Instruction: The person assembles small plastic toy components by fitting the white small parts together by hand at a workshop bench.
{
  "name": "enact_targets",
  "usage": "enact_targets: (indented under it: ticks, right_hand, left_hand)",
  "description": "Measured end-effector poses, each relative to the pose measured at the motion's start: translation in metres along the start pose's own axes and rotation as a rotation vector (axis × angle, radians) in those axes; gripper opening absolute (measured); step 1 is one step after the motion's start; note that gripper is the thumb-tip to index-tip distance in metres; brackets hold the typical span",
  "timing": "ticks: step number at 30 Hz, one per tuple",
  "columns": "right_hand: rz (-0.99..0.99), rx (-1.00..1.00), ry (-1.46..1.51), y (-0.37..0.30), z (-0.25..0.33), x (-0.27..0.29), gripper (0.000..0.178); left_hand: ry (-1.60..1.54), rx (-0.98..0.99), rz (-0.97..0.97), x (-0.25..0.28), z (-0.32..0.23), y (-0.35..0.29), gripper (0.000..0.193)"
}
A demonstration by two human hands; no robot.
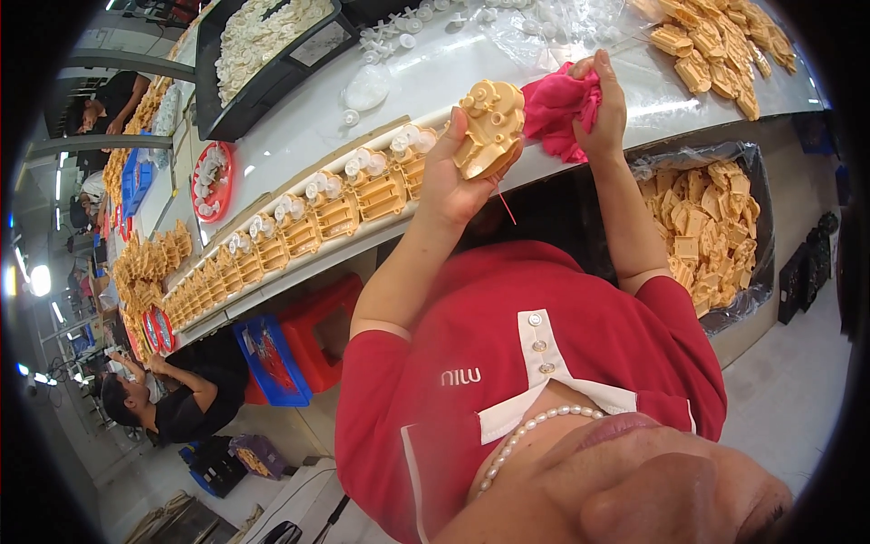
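Between the thumb and fingers of my left hand (450, 186) is a beige plastic housing (490, 127) with round posts and openings facing up. A thin red strand (507, 208) hangs below it. My right hand (605, 113) is closed round a bunched pink cloth (560, 109), just right of the housing and apart from it. Both hands are above the near edge of the white worktable (299, 136). Left of my left hand, a long row of beige housings (340, 216) lies along this edge, several with white plastic parts (365, 161) at them.
A black crate (207, 86) of white parts stands at the far left, near a red tray (199, 186). Beige pieces (711, 45) are heaped at the far right. A lined bin (707, 227) of beige parts is beside me. Another person (195, 390) works further left.
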State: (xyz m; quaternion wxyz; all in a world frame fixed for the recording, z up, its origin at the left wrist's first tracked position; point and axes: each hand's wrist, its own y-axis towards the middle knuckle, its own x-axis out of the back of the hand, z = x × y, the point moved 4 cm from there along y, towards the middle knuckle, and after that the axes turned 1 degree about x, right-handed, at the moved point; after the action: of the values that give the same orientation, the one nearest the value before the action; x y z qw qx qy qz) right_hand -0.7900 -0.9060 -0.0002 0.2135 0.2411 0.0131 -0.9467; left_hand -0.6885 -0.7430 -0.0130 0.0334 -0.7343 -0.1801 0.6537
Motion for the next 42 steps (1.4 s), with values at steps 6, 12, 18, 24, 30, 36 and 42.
enact_targets:
  ticks: [6,12,18,24,30,36,42]
  right_hand:
    - [0.063,-0.057,0.066,-0.007,-0.001,-0.009,0.038]
    - [0.134,-0.076,0.057,-0.014,-0.003,-0.017,0.037]
    - [0.161,-0.150,0.081,-0.019,-0.013,-0.020,0.037]
    - [0.142,-0.159,0.144,-0.024,-0.010,-0.026,0.040]
    - [0.171,-0.098,0.143,-0.036,0.004,-0.038,0.044]
    - [0.263,0.163,0.010,-0.045,0.011,-0.050,0.048]
    - [0.454,0.440,-0.194,-0.052,0.017,-0.056,0.049]
  left_hand:
    - [-0.152,0.107,0.033,0.000,0.002,0.003,0.047]
    - [-0.211,0.151,0.084,-0.001,0.005,0.005,0.049]
    - [-0.251,0.174,0.074,0.001,0.005,0.004,0.049]
    - [0.112,-0.014,0.058,0.000,0.003,-0.001,0.051]
    - [0.796,-0.576,0.149,-0.011,-0.006,-0.018,0.065]
    - [1.168,-0.740,0.209,-0.023,0.005,-0.028,0.059]
    - [1.433,-0.870,0.288,-0.026,0.007,-0.034,0.058]
